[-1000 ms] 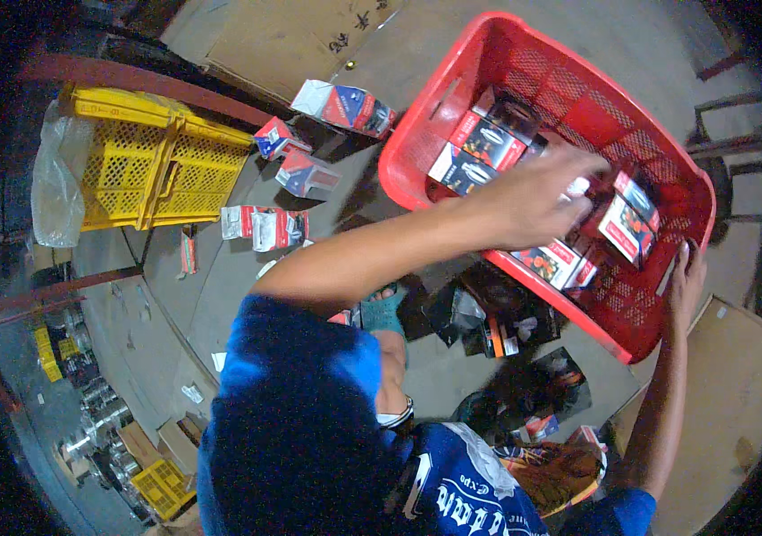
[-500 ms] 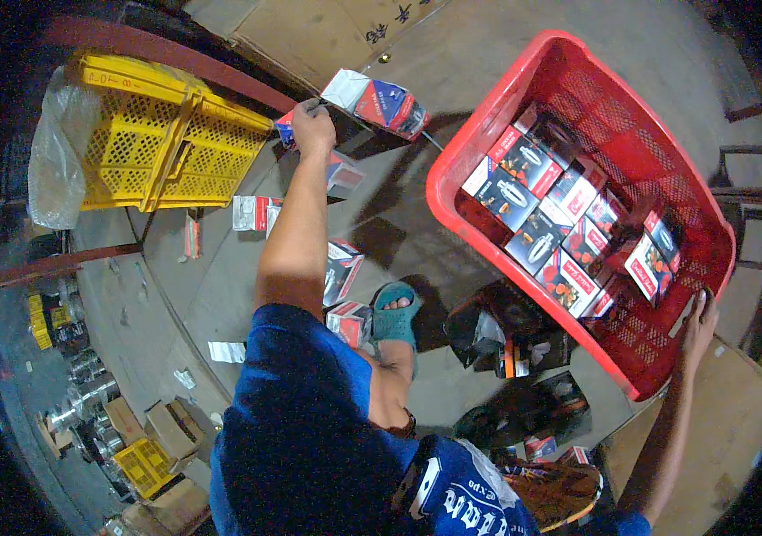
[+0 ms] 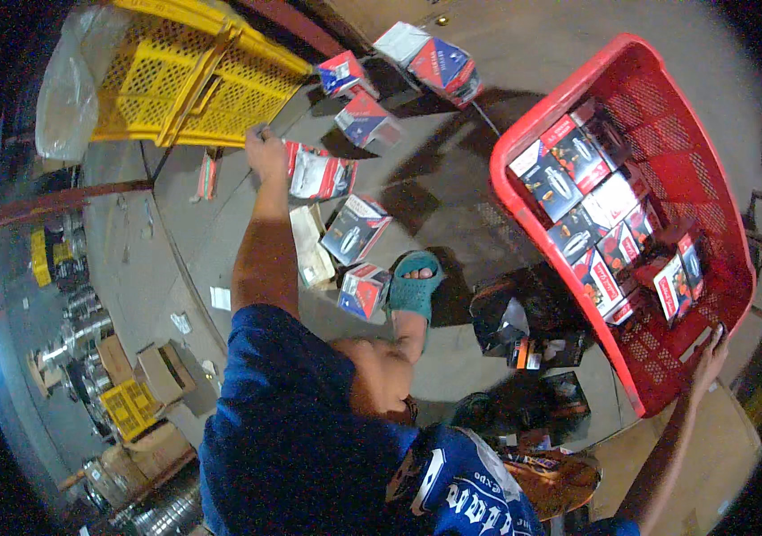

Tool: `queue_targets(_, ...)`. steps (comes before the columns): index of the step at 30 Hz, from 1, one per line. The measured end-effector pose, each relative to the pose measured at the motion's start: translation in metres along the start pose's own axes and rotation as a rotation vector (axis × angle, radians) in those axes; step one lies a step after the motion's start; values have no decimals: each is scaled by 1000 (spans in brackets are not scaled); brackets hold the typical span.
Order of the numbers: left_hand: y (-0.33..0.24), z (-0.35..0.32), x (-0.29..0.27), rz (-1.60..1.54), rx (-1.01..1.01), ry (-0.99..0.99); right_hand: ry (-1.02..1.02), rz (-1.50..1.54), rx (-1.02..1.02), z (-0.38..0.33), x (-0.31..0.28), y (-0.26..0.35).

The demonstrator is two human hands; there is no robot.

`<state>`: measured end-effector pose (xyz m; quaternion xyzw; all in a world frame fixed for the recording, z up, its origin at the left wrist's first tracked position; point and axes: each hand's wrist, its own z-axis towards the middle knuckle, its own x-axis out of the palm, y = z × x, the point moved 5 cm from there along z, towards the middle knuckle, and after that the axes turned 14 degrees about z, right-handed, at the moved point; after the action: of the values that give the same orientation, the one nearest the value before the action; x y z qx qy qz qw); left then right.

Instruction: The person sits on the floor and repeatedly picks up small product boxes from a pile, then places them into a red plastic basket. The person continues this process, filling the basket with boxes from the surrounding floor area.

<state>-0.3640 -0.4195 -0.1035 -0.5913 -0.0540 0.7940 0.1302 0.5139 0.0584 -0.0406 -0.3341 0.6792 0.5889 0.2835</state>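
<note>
My left hand [image 3: 266, 157] is beside the left end of a red-and-white box [image 3: 320, 172] on the floor. Its fingers are mostly hidden, so a grip on the box cannot be made out. At the right, my right hand [image 3: 709, 364] grips the near rim of a large red plastic basket [image 3: 552, 234] by its handle slot. Several small printed boxes [image 3: 595, 201] in black, white and red lie inside the basket. Around my left hand stand a blue-and-red box [image 3: 342, 74], a pinkish-red box [image 3: 368, 121] and a black-and-white box [image 3: 356, 230].
A yellow crate [image 3: 206, 85] with clear plastic stands at far left. A larger box [image 3: 432, 62] is at the back. Below my left arm lies another small box [image 3: 365, 291], near my sandalled foot [image 3: 415, 290]. Dark packages [image 3: 524, 322] lie before the basket; cartons [image 3: 166, 371] are lower left.
My left hand has moved nearer, from the blue-and-red box by the crate to the red-and-white box. My right hand stays on the basket rim. The whole view has shifted.
</note>
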Motion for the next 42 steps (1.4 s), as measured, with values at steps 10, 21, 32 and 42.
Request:
queue_targets(10,-72,-50,33,90,490,305,9,-184,-254,2,1,18)
queue_targets(21,-150,-44,-25,249,811,155,-128,-233,-55,-42,16,92)
queue_targets(32,-389,-219,-197,-581,1120,891,-127,-151,75,-45,21,76)
queue_targets(42,-422,-519,-28,90,1476,1544,-125,-62,51,-46,27,76)
